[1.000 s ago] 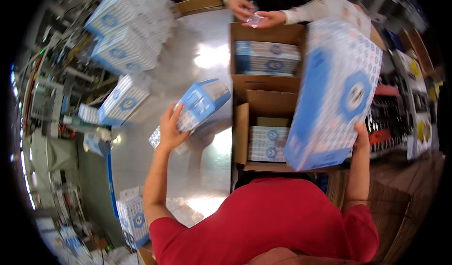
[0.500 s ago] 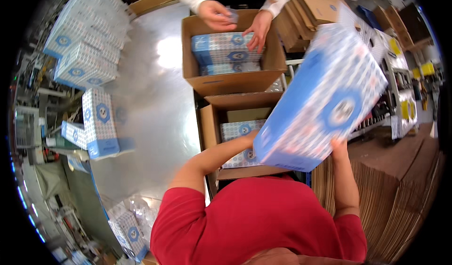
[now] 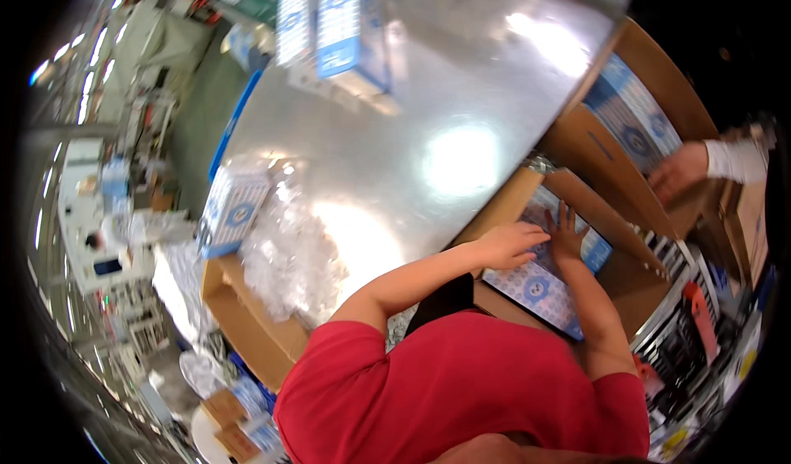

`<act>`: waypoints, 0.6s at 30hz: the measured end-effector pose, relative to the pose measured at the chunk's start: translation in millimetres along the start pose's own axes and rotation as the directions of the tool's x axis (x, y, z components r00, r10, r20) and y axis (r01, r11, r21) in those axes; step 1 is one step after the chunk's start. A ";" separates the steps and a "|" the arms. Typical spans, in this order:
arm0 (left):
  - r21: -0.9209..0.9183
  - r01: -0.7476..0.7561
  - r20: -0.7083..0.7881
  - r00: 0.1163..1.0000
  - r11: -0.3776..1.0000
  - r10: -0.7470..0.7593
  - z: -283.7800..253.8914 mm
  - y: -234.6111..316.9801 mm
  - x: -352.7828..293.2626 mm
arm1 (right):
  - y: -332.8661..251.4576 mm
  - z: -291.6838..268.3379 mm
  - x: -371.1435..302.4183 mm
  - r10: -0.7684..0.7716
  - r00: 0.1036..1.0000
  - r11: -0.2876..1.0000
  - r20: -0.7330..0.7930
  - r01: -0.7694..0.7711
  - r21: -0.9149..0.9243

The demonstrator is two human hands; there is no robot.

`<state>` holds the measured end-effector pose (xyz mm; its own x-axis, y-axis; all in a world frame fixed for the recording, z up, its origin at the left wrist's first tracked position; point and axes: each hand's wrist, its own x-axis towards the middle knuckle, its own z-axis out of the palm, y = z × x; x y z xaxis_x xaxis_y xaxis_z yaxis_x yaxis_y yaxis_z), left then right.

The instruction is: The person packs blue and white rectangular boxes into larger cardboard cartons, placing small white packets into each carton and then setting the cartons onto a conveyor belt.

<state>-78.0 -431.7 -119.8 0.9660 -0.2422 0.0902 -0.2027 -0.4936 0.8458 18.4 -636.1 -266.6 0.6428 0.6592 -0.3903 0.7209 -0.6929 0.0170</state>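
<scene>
Below me is an open brown carton (image 3: 634, 295) with blue and white patterned boxes (image 3: 535, 291) lying in it. My right hand (image 3: 567, 237) reaches into this carton, its fingers spread on top of the patterned boxes. Beside it, my left hand (image 3: 512, 246) is held over the carton's left side with fingers stretched out and nothing in them. Whether the left fingertips touch a box cannot be made out. At the right, a co-worker's hand (image 3: 680, 171) reaches over a second carton (image 3: 606, 159), which holds another patterned box (image 3: 634, 105).
A shiny metal table (image 3: 445, 93) stretches to the left of the cartons. Two patterned boxes (image 3: 354, 39) stand at its far side. Nearer are clear plastic packing (image 3: 288, 250), another patterned box (image 3: 235, 208) and a low cardboard box (image 3: 251, 324). Rollers (image 3: 671, 258) run at the right.
The patterned box I was lifting has left the air, and both my hands are now down at the near carton. My view has swung left, so the co-worker's carton sits farther right.
</scene>
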 end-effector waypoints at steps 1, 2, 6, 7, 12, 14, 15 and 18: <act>0.116 0.071 -0.190 0.981 0.991 -0.048 -22.2 -5.4 -28.3 | -10.8 -26.2 4.2 0.018 0.990 0.995 0.137 -0.031 0.093; 0.213 0.154 -0.370 0.927 0.965 -0.067 -42.3 -8.0 -59.1 | -19.2 -60.9 0.7 0.033 0.959 0.982 0.281 -0.084 0.171; 0.388 0.818 -0.747 0.549 0.425 -0.375 -128.1 -47.8 -235.0 | -19.6 -64.4 11.1 -0.009 0.860 0.976 0.511 -0.104 0.193; 0.411 0.893 -0.749 0.446 0.185 -0.489 -153.1 -58.9 -285.6 | -18.0 -71.5 17.6 -0.019 0.837 0.978 0.547 -0.098 0.185; 0.322 0.936 -0.586 0.077 -0.144 -0.806 -253.7 -60.9 -300.1 | 7.4 -70.8 26.1 -0.130 0.828 0.976 0.546 0.011 0.216; 0.266 0.957 -0.509 0.039 -0.114 -0.860 -261.2 -104.4 -323.9 | 8.5 -55.1 25.9 -0.091 0.848 0.956 0.522 -0.072 0.284; 0.242 0.965 -0.458 0.024 -0.098 -0.888 -256.5 -126.0 -336.1 | 10.3 -47.5 23.6 -0.068 0.852 0.941 0.519 -0.118 0.318; 0.170 0.975 -0.657 0.220 0.143 -0.721 -239.8 -152.6 -351.4 | -1.5 -49.8 6.2 -0.055 0.872 0.923 0.486 -0.142 0.359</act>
<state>-348.0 -71.0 -154.4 0.4640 0.8514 -0.2447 0.8858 -0.4483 0.1197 34.2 -616.4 -223.2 0.3948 0.4708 -0.7890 0.4808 -0.8376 -0.2592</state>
